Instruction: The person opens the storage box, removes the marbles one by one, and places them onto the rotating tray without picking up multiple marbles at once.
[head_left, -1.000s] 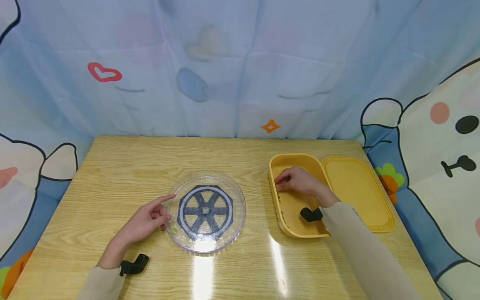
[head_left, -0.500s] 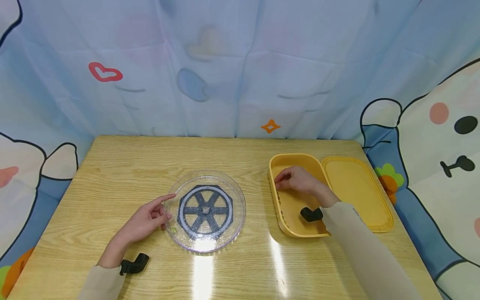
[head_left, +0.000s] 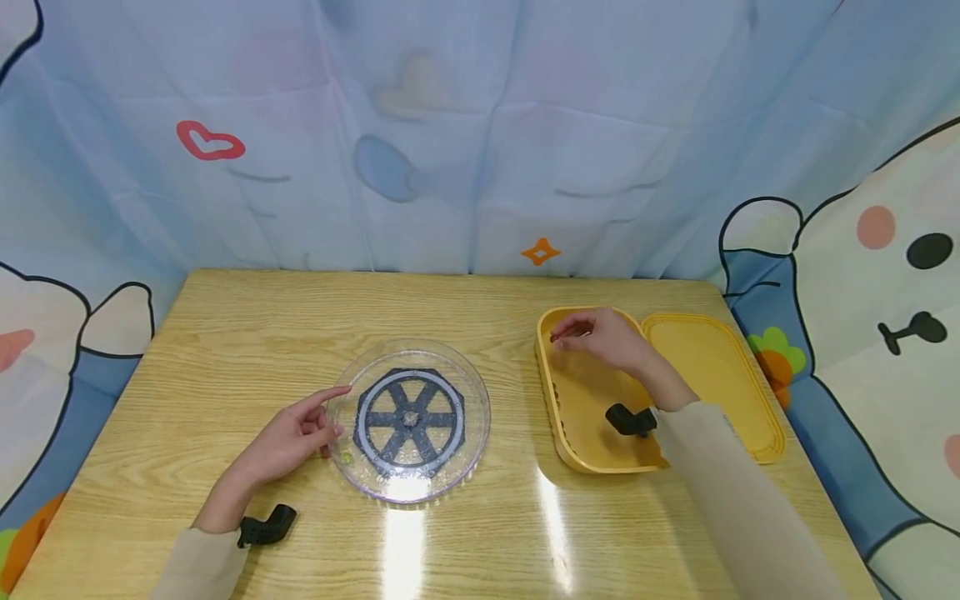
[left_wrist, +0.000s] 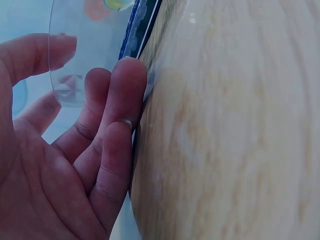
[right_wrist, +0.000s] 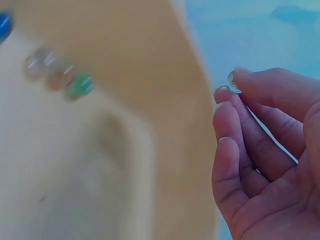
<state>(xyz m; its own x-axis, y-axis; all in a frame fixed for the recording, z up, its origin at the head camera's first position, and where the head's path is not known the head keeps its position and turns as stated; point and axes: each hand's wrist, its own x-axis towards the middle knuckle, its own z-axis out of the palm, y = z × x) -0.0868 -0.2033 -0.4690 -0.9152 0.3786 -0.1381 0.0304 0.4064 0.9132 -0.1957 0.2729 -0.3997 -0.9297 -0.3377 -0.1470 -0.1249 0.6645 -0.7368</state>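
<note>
My left hand (head_left: 288,442) grips the left rim of a round clear plate (head_left: 408,354), the index finger reaching along the edge. In the left wrist view the thumb meets the clear wall while other fingers curl at its outer side. A dark wheel-shaped frame with a pale ring (head_left: 411,419) shows through the plate. A small yellow-green marble (head_left: 346,459) lies near its left edge. Over the far part of a yellow box (head_left: 592,421), my right hand (head_left: 603,337) pinches a small clear marble (right_wrist: 233,82) between thumb and fingertip.
Several marbles (right_wrist: 80,84), blue, clear, orange and green, lie along the box wall in the right wrist view. A flat yellow lid (head_left: 705,379) lies right of the box. Behind the wooden table (head_left: 262,333) hangs a printed blue curtain (head_left: 450,125).
My right hand has lifted from the box's left inner wall and moved slightly away from me, with the marble between its fingertips. The left hand and the plate stay put.
</note>
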